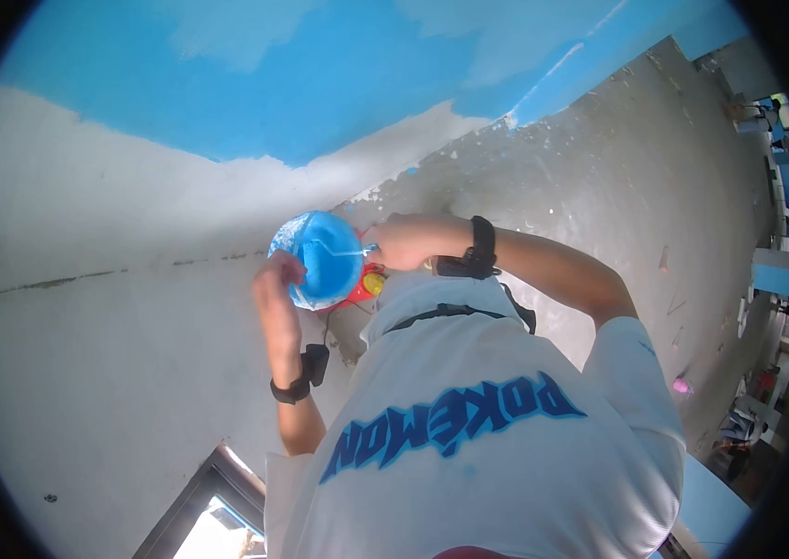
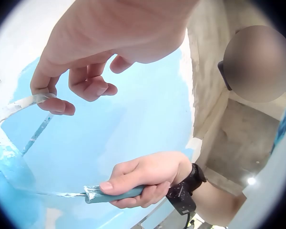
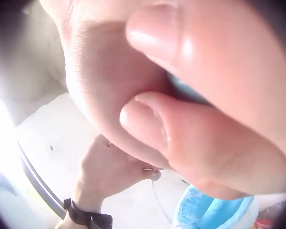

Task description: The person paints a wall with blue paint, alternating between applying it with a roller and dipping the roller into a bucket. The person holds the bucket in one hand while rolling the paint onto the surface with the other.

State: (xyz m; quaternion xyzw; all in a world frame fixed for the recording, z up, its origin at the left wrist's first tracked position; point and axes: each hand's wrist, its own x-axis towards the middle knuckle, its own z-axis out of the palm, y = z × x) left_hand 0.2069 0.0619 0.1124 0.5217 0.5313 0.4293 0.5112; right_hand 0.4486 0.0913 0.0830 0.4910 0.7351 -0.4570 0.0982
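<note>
Blue paint fills a paint-smeared bucket (image 1: 285, 233), also visible in the right wrist view (image 3: 186, 210). My left hand (image 1: 277, 291) is at its near left side; in the left wrist view that hand (image 2: 100, 47) hooks its fingers round the bucket's thin whitish handle (image 2: 26, 102). My right hand (image 1: 407, 244) is at the bucket's right side and grips a teal tool handle (image 2: 114, 195). A metal rod (image 2: 59, 194) runs from it toward the bucket; the tool's far end cannot be made out. My curled right fingers (image 3: 214, 62) fill much of the right wrist view.
A wall (image 1: 264, 112) with blue paint above white lies ahead. Beside the bucket are a red object (image 1: 357, 293) and a yellow one (image 1: 374, 283). Grey concrete (image 1: 599, 177) stretches right. A framed opening (image 1: 217, 508) is at lower left; cluttered items stand far right.
</note>
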